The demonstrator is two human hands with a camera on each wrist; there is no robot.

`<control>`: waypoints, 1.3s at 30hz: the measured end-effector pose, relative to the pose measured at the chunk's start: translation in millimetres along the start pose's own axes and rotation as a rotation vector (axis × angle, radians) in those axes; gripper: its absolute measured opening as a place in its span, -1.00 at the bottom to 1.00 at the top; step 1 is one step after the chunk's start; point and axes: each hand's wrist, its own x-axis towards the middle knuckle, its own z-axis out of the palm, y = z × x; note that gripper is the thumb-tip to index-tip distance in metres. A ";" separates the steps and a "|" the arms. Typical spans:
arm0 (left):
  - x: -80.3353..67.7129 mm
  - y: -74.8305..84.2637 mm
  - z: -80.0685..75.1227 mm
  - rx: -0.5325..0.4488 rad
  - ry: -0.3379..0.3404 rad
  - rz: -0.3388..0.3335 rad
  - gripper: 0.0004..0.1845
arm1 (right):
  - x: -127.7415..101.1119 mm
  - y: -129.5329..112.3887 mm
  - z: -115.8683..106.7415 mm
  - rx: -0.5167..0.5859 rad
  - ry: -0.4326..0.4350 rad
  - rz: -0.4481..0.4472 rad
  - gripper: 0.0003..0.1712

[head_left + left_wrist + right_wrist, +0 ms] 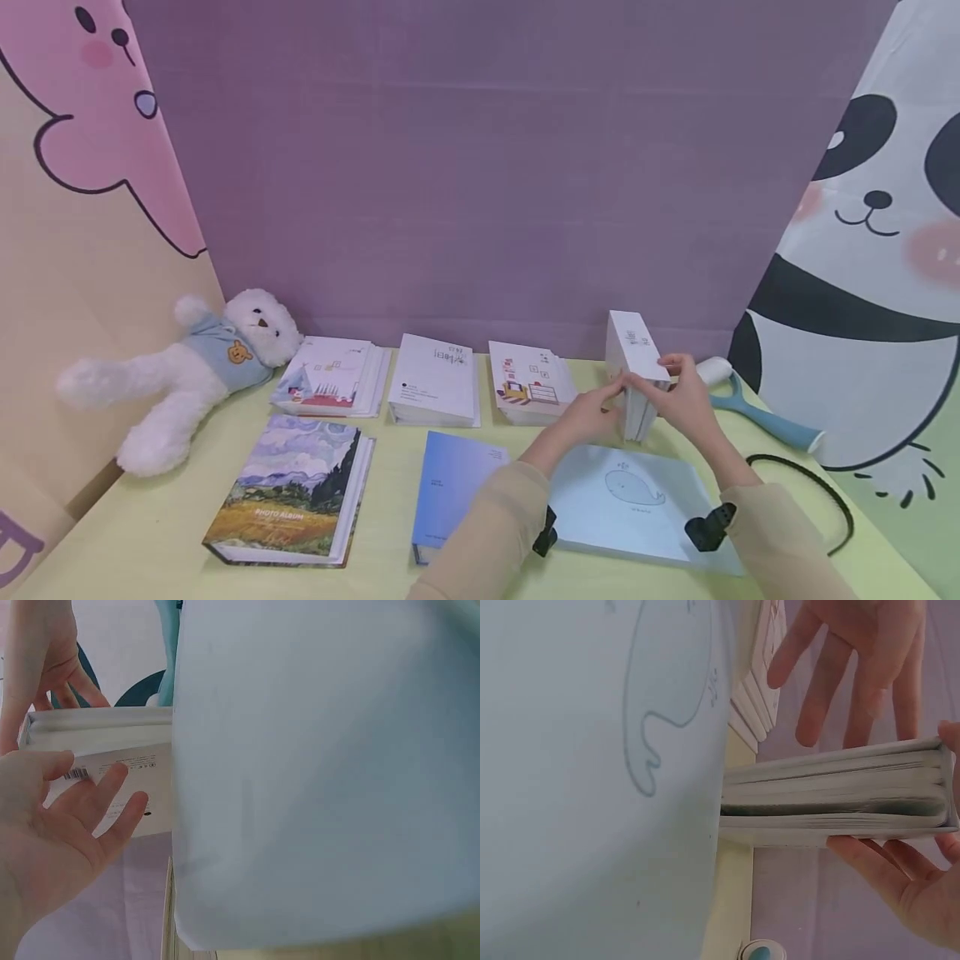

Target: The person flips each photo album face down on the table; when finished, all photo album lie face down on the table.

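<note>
A thick white album [634, 354] stands upright on its edge at the far right of the yellow table [165, 533]. My right hand [684, 393] grips it, thumb on one face and fingers under the other, as the right wrist view shows [911, 881]. My left hand [596, 410] is held flat with straight fingers against or just beside the album's other side; its palm [52, 825] faces the barcoded cover [112, 761]. I cannot tell if it touches. A pale blue album with a whale drawing [630, 504] lies flat under both forearms.
Three white albums [435, 379] lie in a row at the back. A painted-cover photo album [292, 492] and a blue album [450, 487] lie nearer. A white teddy bear [187, 367] lies left, a lint roller [757, 412] and black band [813, 483] right.
</note>
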 end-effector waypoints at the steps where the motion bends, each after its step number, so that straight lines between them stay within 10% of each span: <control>1: 0.3 -0.3 0.8 0.001 -0.008 -0.003 -0.47 | -0.6 1.2 -0.6 -0.002 0.013 -0.005 -0.21; 20: -6.2 -6.0 9.8 0.102 -0.245 -0.163 -0.49 | -10.7 15.0 -19.4 0.068 0.165 0.011 -0.33; 29: -8.7 -4.9 9.6 0.123 -0.242 -0.183 -0.52 | 26.0 123.7 -12.0 0.126 0.165 0.118 -0.30; 39: -7.7 -7.7 8.1 0.158 -0.250 -0.175 -0.56 | -16.2 37.1 -38.3 -0.090 -0.052 0.176 -0.21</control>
